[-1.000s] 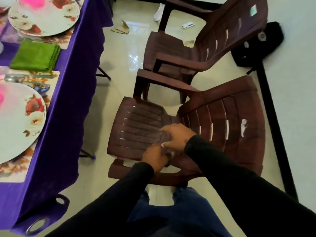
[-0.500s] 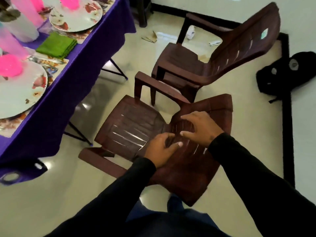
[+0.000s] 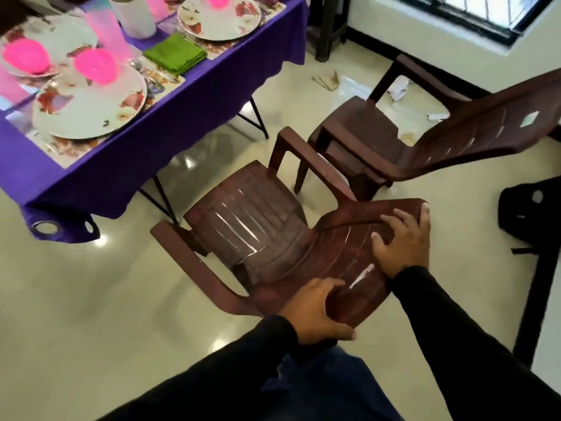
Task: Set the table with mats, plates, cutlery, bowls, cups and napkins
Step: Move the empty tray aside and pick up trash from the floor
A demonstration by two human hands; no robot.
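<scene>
Brown plastic chair (image 3: pixel 258 226) tilted, backrest gripped at its top edge by left hand (image 3: pixel 315 311) and right hand (image 3: pixel 400 241). Could swing an armrest into the purple-clothed table (image 3: pixel 188 117) nearby, jolting plates (image 3: pixel 91 107), pink bowls (image 3: pixel 95 65), green napkin (image 3: pixel 174 53) already set there.

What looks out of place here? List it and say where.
Scraps of paper and card litter the floor between the purple table and the far chair. The near chair sits skewed to the table, with the left hand and right hand gripping its backrest. The table settings look orderly.
</scene>
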